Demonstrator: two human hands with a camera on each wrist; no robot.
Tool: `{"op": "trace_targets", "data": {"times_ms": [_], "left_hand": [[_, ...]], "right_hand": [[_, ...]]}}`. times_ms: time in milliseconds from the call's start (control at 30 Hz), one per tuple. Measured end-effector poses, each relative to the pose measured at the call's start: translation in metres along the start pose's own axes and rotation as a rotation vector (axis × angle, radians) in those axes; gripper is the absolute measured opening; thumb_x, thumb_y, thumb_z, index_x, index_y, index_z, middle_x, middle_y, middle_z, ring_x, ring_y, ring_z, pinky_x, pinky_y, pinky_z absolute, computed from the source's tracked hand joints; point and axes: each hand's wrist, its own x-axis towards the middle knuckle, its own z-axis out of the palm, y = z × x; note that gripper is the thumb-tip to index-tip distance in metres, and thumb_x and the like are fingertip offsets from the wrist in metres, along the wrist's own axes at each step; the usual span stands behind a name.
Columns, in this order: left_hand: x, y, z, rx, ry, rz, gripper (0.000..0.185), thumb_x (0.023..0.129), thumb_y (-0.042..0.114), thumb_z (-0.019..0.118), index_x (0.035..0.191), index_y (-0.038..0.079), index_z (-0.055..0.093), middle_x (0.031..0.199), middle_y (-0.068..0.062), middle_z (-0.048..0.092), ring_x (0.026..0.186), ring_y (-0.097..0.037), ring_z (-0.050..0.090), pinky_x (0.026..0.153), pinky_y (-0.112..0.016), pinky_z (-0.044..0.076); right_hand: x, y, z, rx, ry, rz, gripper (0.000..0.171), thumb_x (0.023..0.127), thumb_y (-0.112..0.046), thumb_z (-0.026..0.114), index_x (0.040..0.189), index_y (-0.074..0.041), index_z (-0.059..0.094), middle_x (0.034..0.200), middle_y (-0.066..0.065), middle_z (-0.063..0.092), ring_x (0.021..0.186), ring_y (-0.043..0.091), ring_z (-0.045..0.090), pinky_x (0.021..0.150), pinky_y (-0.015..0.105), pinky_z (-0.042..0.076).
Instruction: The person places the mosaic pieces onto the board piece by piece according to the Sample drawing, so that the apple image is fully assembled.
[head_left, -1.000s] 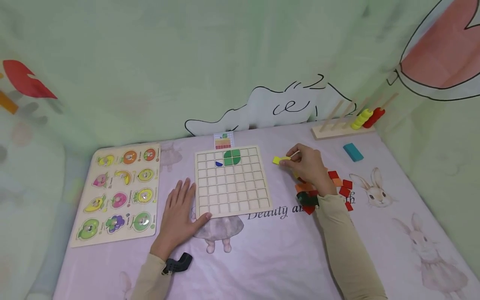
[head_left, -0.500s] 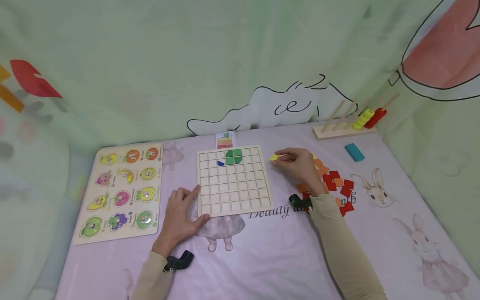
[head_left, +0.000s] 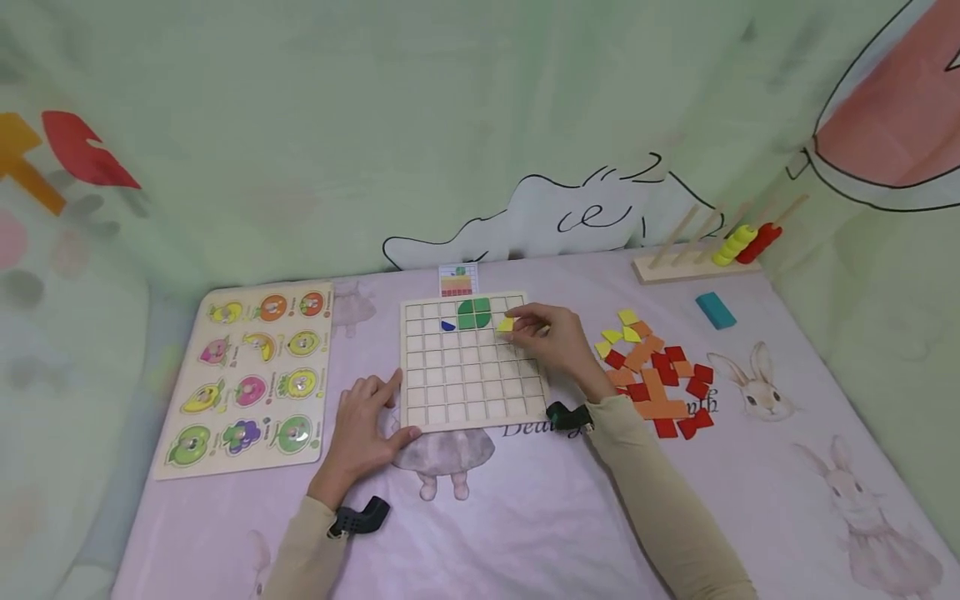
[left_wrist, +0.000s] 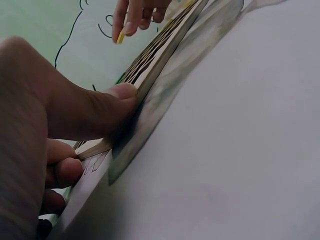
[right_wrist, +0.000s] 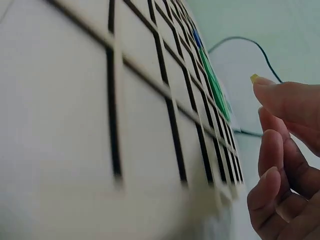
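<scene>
My right hand (head_left: 551, 335) pinches a small yellow tile (head_left: 506, 324) between thumb and fingertips, above the right part of the wooden grid board (head_left: 442, 392). Part of the tile is hidden by the fingers; in the right wrist view only a yellow corner (right_wrist: 255, 78) shows. Green tiles (head_left: 474, 313) and a dark blue half-round tile (head_left: 447, 326) lie in upper cells of the board. My left hand (head_left: 363, 433) holds the board's lower left corner, thumb on the near edge and forefinger at the left edge. The left wrist view shows the thumb (left_wrist: 107, 107) against that edge.
Loose red, orange and yellow tiles (head_left: 654, 387) lie right of the board. Behind it is a small pattern card (head_left: 458, 281). A fruit puzzle board (head_left: 247, 379) is at left; a teal block (head_left: 716, 310) and a peg stand with beads (head_left: 697, 267) are at back right.
My right hand has carried the yellow tile leftward from near the loose tiles to over the board. My left hand's fingers have drawn in from lying spread to holding the board's corner.
</scene>
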Motion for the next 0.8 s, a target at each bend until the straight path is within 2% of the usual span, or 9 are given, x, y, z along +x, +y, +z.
{"op": "trace_targets", "data": {"times_ms": [200, 300, 567, 800], "left_hand": [[0.001, -0.001, 0.0, -0.011, 0.005, -0.003, 0.089, 0.072, 0.034, 0.089, 0.147, -0.002, 0.06, 0.089, -0.001, 0.052, 0.088, -0.022, 0.044, 0.08, -0.039, 0.03], [0.001, -0.001, 0.0, -0.018, 0.004, -0.004, 0.088, 0.071, 0.033, 0.09, 0.146, -0.002, 0.061, 0.088, 0.0, 0.052, 0.087, -0.021, 0.043, 0.08, -0.038, 0.03], [0.001, -0.002, 0.002, -0.025, 0.02, 0.011, 0.087, 0.07, 0.032, 0.091, 0.144, -0.003, 0.063, 0.087, 0.0, 0.052, 0.085, -0.02, 0.044, 0.08, -0.039, 0.031], [0.002, -0.004, 0.001, -0.044, 0.02, 0.002, 0.087, 0.071, 0.035, 0.091, 0.145, -0.002, 0.062, 0.088, 0.0, 0.053, 0.087, -0.021, 0.045, 0.08, -0.04, 0.031]], "right_hand": [[0.011, -0.02, 0.033, 0.035, -0.081, -0.117, 0.03, 0.09, -0.014, 0.085, 0.118, -0.007, 0.08, 0.096, 0.008, 0.075, 0.083, 0.02, 0.065, 0.075, 0.029, 0.051], [0.017, -0.031, 0.05, 0.031, -0.12, -0.148, 0.029, 0.089, -0.014, 0.085, 0.117, -0.007, 0.081, 0.094, 0.007, 0.075, 0.079, 0.017, 0.066, 0.074, 0.028, 0.052], [0.029, -0.059, 0.093, -0.078, -0.209, -0.104, 0.029, 0.087, -0.01, 0.085, 0.116, -0.011, 0.082, 0.09, 0.002, 0.074, 0.074, 0.012, 0.06, 0.069, 0.025, 0.045], [0.037, -0.07, 0.11, -0.218, -0.203, -0.079, 0.03, 0.088, -0.015, 0.086, 0.117, -0.015, 0.082, 0.091, -0.003, 0.075, 0.079, 0.011, 0.063, 0.071, 0.025, 0.045]]}}
